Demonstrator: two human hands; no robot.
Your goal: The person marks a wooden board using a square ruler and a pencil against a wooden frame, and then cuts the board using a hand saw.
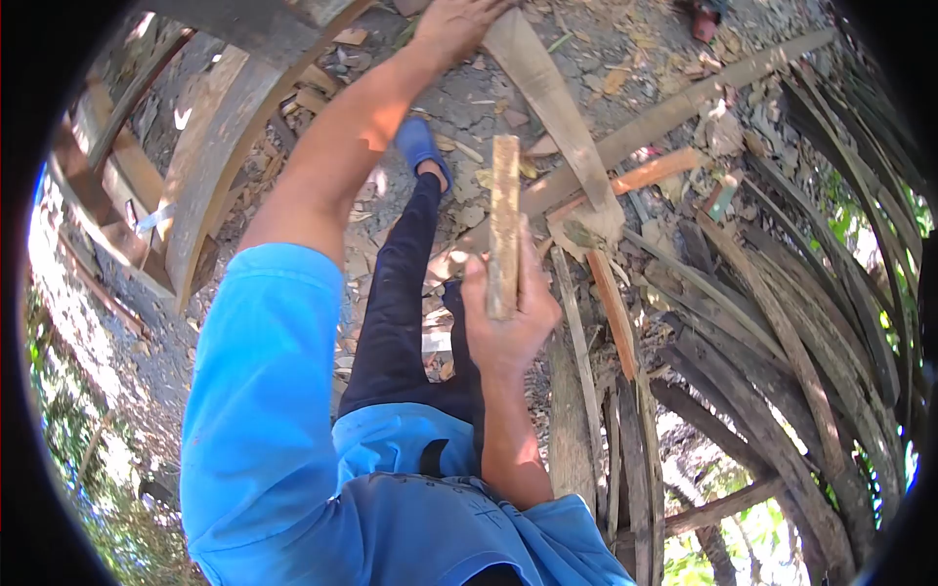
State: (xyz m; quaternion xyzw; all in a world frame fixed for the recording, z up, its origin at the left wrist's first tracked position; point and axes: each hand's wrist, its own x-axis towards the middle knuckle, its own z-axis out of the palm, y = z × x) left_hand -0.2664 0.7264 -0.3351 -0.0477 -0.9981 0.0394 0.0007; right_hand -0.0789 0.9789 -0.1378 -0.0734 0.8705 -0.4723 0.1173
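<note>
Bar (504,215), rectangular, yellowish-brown wood: clasped in my right grip (519,329) near a tapered tan wooden plank (553,103), whose far end my left grip (457,24) touches, closure unclear; slackening could drop the bar.

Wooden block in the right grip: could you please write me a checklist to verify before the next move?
1. Right grip closed around the wooden block: ok.
2. Left grip at the upper end of the plank: ok; how firmly it holds, cannot tell.
3. Plank lying across the long board: ok.
4. Gloves worn: not ok, skin is bare.
5. Ground free of litter around the blue shoe: not ok, chips and leaves lie there.
</note>
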